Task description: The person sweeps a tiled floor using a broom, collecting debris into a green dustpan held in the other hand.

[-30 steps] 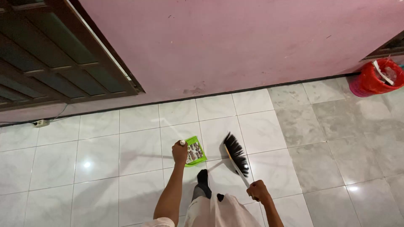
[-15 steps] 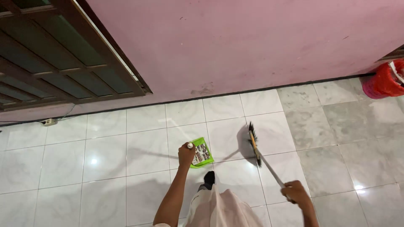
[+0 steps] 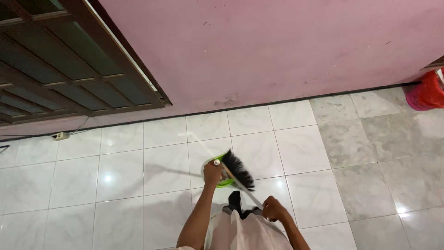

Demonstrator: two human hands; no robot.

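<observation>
My left hand [image 3: 212, 172] grips the green dustpan [image 3: 225, 181] handle; my right hand [image 3: 274, 209] clutches the broom [image 3: 237, 170], bristles over the pan beside my left. A hard flick could scatter dirt past it.

So the broom [image 3: 238, 170] swings back in from out on the right and its black bristles now sit right over the green dustpan [image 3: 225, 181], covering most of it. The right hand [image 3: 274, 209] pulls in close to the body again. View drifts too, the red bucket [image 3: 428, 90] slides nearly off the right edge.
</observation>
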